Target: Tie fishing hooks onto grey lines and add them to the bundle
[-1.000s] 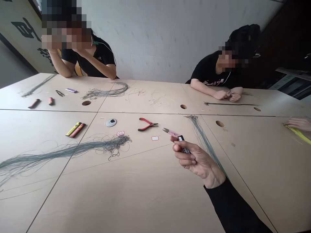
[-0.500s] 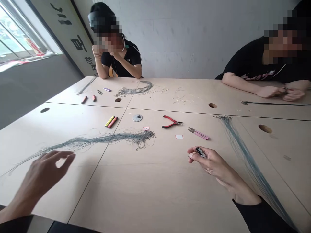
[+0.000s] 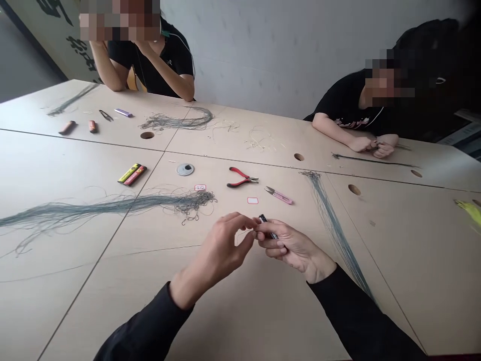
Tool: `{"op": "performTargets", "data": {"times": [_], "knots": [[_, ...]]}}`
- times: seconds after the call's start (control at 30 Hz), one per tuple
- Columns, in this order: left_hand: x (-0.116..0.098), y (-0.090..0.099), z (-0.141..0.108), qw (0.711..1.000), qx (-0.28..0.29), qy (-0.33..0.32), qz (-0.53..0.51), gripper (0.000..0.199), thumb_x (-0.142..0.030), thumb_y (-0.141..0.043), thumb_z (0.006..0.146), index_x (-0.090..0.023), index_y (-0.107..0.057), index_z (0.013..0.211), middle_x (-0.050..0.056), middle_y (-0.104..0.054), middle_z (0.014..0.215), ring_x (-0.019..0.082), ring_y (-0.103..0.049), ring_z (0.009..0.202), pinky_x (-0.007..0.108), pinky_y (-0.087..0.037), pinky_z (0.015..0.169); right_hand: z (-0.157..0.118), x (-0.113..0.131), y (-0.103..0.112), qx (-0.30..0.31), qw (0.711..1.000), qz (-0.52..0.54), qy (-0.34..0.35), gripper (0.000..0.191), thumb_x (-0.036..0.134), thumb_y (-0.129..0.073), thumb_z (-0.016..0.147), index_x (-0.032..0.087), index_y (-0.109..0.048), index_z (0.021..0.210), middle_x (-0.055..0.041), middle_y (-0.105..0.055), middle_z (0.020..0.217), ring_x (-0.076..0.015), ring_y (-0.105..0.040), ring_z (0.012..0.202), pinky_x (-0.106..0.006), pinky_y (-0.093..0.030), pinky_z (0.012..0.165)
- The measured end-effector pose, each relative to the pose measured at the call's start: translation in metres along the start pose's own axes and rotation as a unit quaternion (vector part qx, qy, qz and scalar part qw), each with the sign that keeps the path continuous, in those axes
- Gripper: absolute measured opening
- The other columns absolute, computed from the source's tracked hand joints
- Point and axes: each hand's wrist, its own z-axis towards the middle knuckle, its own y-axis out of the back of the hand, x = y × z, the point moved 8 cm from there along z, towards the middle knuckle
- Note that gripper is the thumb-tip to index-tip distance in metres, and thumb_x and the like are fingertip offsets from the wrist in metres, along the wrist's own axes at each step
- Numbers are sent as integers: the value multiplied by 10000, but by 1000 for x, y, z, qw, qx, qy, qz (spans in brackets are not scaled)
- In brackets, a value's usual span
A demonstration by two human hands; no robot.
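Note:
My left hand (image 3: 221,243) is closed in a pinch on a thin strand of line (image 3: 150,252), which trails across the table to the left. Its fingertips meet those of my right hand (image 3: 291,245). Clasped in my right hand is a small black lighter (image 3: 263,218), partly hidden by the fingers. Beyond the left hand lies a bundle of blue-grey lines (image 3: 124,205) with a tangle of dark hooks (image 3: 205,198) at its right end. Past my right hand lies a second bundle of lines (image 3: 334,228).
Red-handled pliers (image 3: 242,178), pink thread snips (image 3: 278,195), a small label (image 3: 252,200), a grey disc (image 3: 185,169) and two lighters (image 3: 132,174) lie ahead. Round holes (image 3: 353,189) pierce the table (image 3: 240,306). Two people in black sit opposite, with more line bundles (image 3: 180,118).
My left hand has come from the far left to meet my right hand at the centre, drawing a strand along. The view has swung to the right and down.

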Motion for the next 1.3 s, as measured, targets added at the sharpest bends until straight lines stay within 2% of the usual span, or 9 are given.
{"op": "performTargets", "data": {"times": [0.27,0.43,0.53,0.67,0.73,0.83,1.0,1.17,1.3], "knots": [[21,-12,5,986,-8,108,-130,159,-249,-636,947,-201,-705,813,29,-773,847,176,-702,803,302,-524,776,-2,-5,2,35,997,60,-28,88,126,-677,805,165,-611,846,63,-520,679,-13,-230,405,-97,-212,316],[28,-1,-5,963,-98,163,-191,199,-350,-604,981,-206,-657,854,31,-748,880,175,-664,813,308,-498,755,-1,-5,0,59,995,78,-21,160,238,-648,923,168,-684,1062,47,-576,693,-35,-355,413,-116,-320,347],[15,-5,-20,959,-118,151,-207,201,-345,-569,1005,-218,-614,856,0,-672,819,156,-595,771,290,-470,718,1,5,0,63,993,94,34,309,267,-632,933,144,-686,1212,-53,-720,897,-125,-654,691,-218,-569,615],[-18,-47,-41,969,-20,111,-221,180,-319,-546,1021,-222,-604,882,15,-662,869,168,-581,823,300,-464,765,8,18,-2,71,988,108,84,328,281,-628,919,138,-714,1201,-127,-739,1170,-215,-691,1060,-324,-574,914],[-25,-70,-47,968,-14,117,-221,169,-319,-494,1045,-225,-583,936,31,-655,911,176,-589,843,305,-475,778,17,25,1,47,987,108,106,303,293,-628,927,149,-725,1176,-124,-742,1164,-217,-696,1045,-329,-578,888],[-22,-90,-44,971,-87,136,-174,177,-286,-385,1078,-227,-537,1009,44,-639,927,178,-599,812,307,-488,754,37,35,8,-9,983,110,147,232,300,-636,943,165,-735,1104,-79,-757,1012,-178,-708,881,-293,-582,792],[-7,-83,-29,951,-289,103,46,152,-166,-407,1037,-212,-534,969,33,-647,782,204,-594,690,335,-425,683,70,43,14,-82,975,113,174,170,348,-669,949,181,-693,966,20,-652,719,-89,-588,562,-194,-493,544],[9,-78,-17,940,-327,62,82,168,-182,-395,1043,-190,-562,1024,33,-684,736,186,-567,585,346,-412,679,80,46,13,-110,975,69,182,218,386,-621,1001,172,-634,959,93,-448,602,-51,-367,413,-167,-287,384],[19,-75,-15,940,-334,19,70,206,-266,-382,1058,-186,-570,1087,94,-750,885,183,-623,618,341,-470,688,81,39,18,-157,967,-5,201,256,402,-607,1032,148,-634,1039,36,-583,769,-69,-485,509,-189,-422,450]]}}
